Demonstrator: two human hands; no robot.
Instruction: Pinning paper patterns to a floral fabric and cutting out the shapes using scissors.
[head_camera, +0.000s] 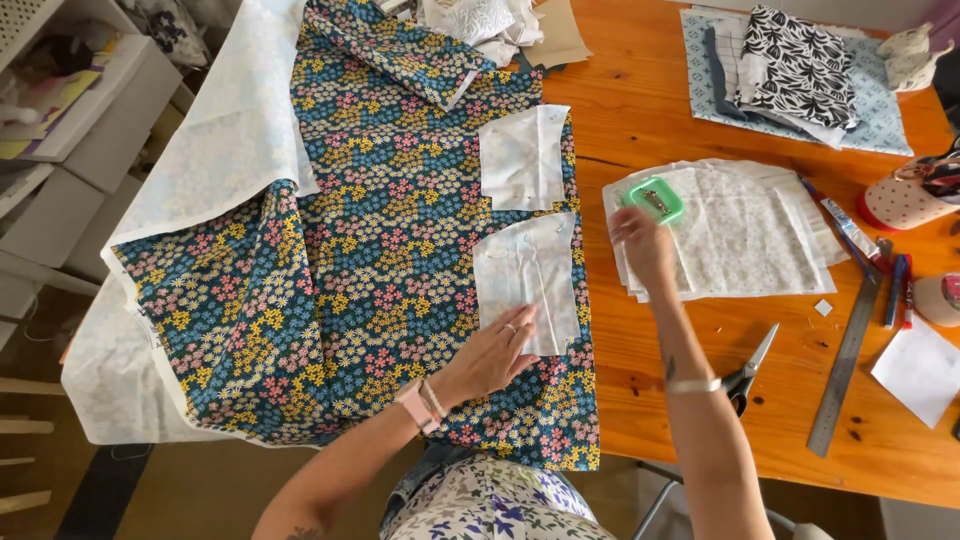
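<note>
While the flowered blue fabric (370, 270) is lying spread over the wooden worktop (640, 110), the left hand (492, 355) is pressing flat, fingers spread, on the nearer of two pale paper pattern pieces (527, 280); the second piece (522, 157) is sitting just beyond it on the same cloth. The right hand (643, 243) is hovering with fingers curled loosely, holding nothing, over a stack of white cut fabric pieces (735, 235), just beside one small green pin box (654, 199) resting on that stack. One pair of scissors (748, 372) is lying near the right forearm, with one metal ruler (848, 360) further out. Two pens (895, 290) are lying beside the ruler.
</note>
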